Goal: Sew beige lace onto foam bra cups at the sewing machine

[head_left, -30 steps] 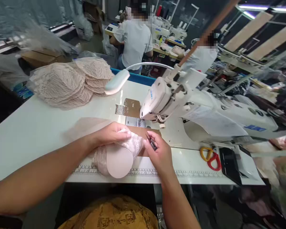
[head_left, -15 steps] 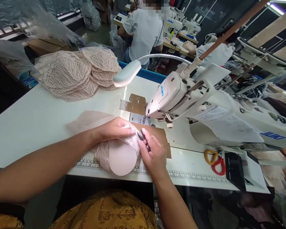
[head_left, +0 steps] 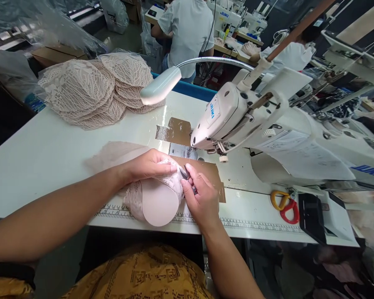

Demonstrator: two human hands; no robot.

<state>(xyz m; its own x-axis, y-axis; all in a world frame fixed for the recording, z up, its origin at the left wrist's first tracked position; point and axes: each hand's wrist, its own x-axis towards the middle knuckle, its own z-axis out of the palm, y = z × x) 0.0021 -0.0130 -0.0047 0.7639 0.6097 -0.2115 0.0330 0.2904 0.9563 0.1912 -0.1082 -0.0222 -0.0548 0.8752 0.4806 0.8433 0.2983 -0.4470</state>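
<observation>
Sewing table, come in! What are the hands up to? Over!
Left hand pinching lace-edged cup. Right hand holding dark snips, tips at the lace. Sewing machine beyond both hands, not blocking.

1. A hand could pass over the white table at the left, between the lace pile and the left forearm.
2. Ahead of the right hand, the sewing machine stood in the way; the lamp hung to its left.
3. Rightward, room continued until the scissors.
</observation>
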